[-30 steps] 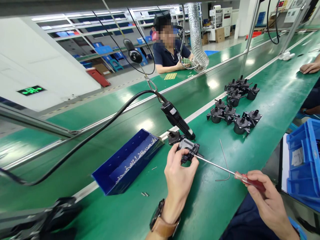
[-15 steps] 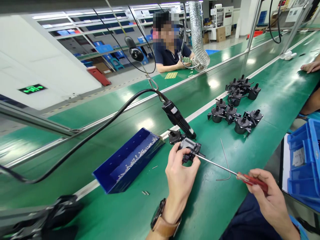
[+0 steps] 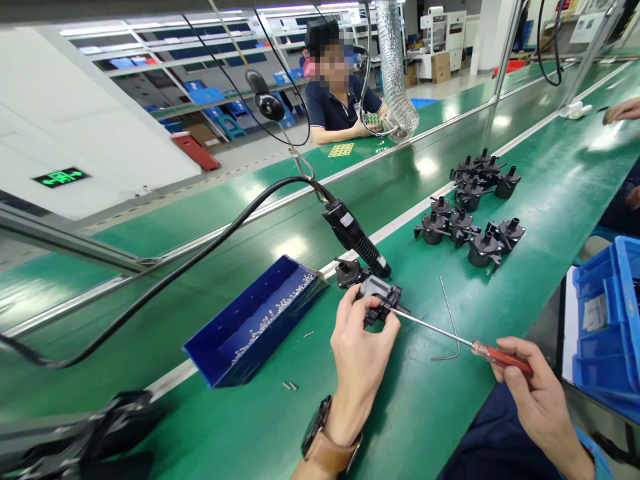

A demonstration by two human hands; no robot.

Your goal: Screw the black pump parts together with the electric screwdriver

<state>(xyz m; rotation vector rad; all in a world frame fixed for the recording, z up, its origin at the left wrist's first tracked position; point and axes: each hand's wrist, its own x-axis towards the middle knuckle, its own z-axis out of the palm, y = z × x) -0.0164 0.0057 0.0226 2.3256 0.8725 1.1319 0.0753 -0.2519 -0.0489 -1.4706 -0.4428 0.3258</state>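
My left hand (image 3: 360,340) is closed around a black plastic pump-like part (image 3: 381,293) and steadies it on the green bench. My right hand (image 3: 537,390) grips the red handle of a screwdriver (image 3: 503,358). Its long metal shaft runs left to the part, with the tip by my left fingertips; what exactly the tip meets is hidden. Just behind the held part sits another black part (image 3: 349,272). An electric screwdriver (image 3: 356,237) hangs from a cord above them, its lower end close to the held part. A bent metal rod (image 3: 450,313) lies under the screwdriver shaft.
A blue bin (image 3: 255,323) of small screws stands at left, with loose metal pins (image 3: 290,385) near it. Several black pump-like parts (image 3: 485,248) stand at back right. Blue crates (image 3: 605,327) are at right. A co-worker (image 3: 345,100) sits across the bench holding a green board.
The red screwdriver handle has turned slightly in my right hand, and its fingers have shifted a little. My left hand keeps its hold. At far right, another person's hand has moved.
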